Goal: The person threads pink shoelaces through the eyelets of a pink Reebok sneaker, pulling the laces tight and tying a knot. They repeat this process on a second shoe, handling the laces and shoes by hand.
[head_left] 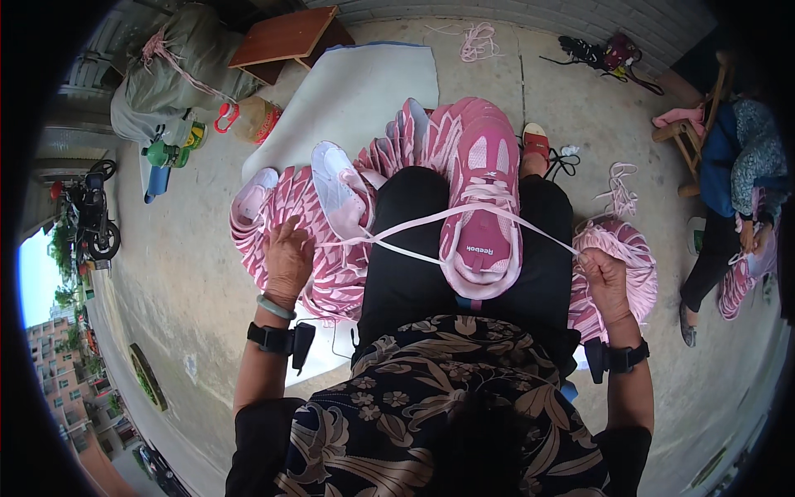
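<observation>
A pink sneaker [482,225] rests lengthwise — its pale lace [414,224] outstretched.

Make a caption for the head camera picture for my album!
Right hand pinching a lace from the pink shoe on the lap.

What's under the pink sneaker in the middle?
Black trouser legs show on both sides of the pink sneaker. Whatever lies right beneath it is covered, so I can't tell.
</observation>
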